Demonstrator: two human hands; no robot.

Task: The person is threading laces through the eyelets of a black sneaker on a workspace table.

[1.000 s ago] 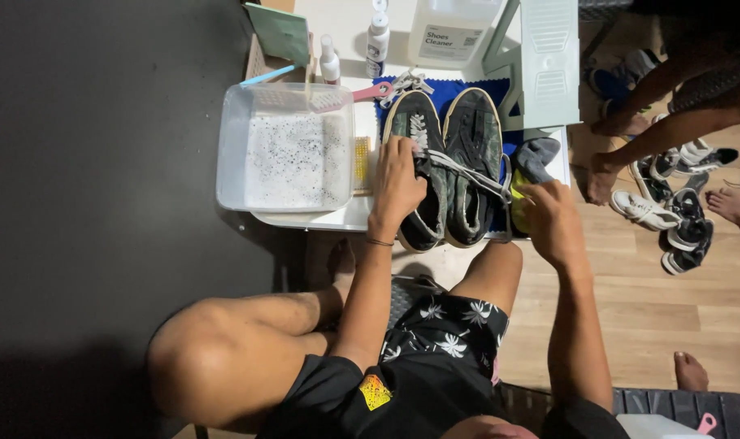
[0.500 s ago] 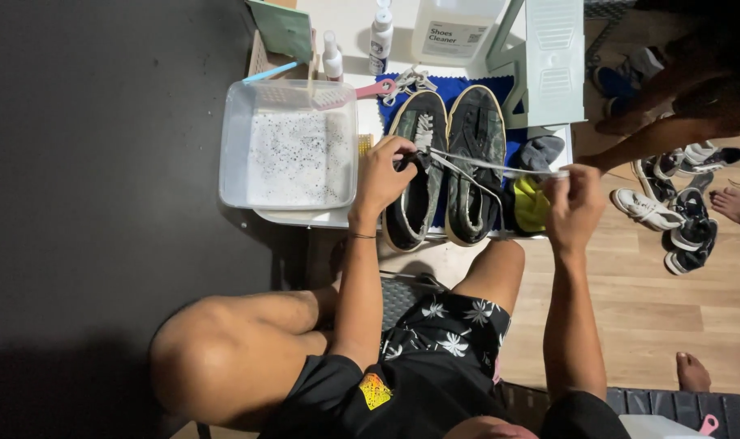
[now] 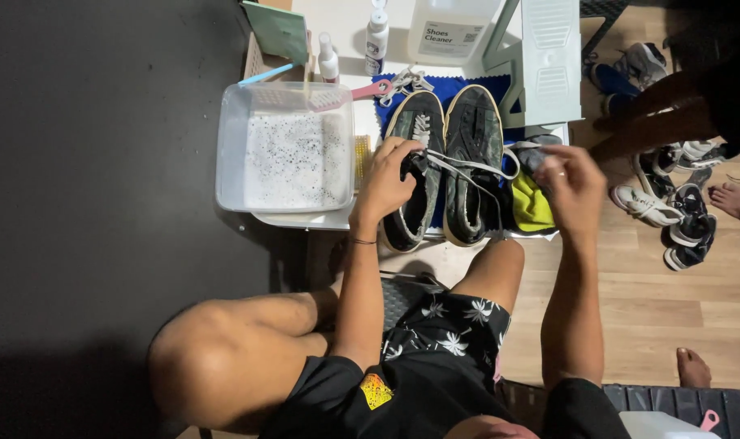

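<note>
My left hand (image 3: 390, 180) pinning left dark sneaker (image 3: 414, 167) on blue cloth (image 3: 447, 85); my right hand (image 3: 571, 189) pinching its grey lace (image 3: 467, 167) (slack, across right sneaker (image 3: 473, 162)); unlacing step, judging; next needs steady outward pull.

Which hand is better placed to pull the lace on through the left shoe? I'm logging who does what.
Probably the right hand: it pinches the white lace off to the side, while the left hand steadies the left shoe.
</note>
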